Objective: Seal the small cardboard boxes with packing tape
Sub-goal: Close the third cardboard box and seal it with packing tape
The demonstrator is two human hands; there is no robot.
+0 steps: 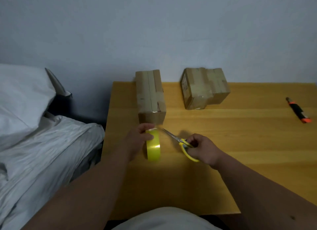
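A long cardboard box [150, 95] stands on the wooden table [223, 143], with tape along its top seam and down its near face. Just in front of it my left hand [137, 140] grips a yellow roll of packing tape [153, 146], held upright on the table. A clear strip of tape runs from the roll up to the box's near face. My right hand [201, 148] holds yellow-handled scissors [180, 141], whose blades point at that strip close to the roll. A second, taped cardboard box [204, 88] sits at the back of the table.
An orange and black utility knife [298, 110] lies near the table's right edge. A bed with white, crumpled bedding [42, 135] runs along the table's left side. A blue-grey wall [154, 32] stands right behind the boxes.
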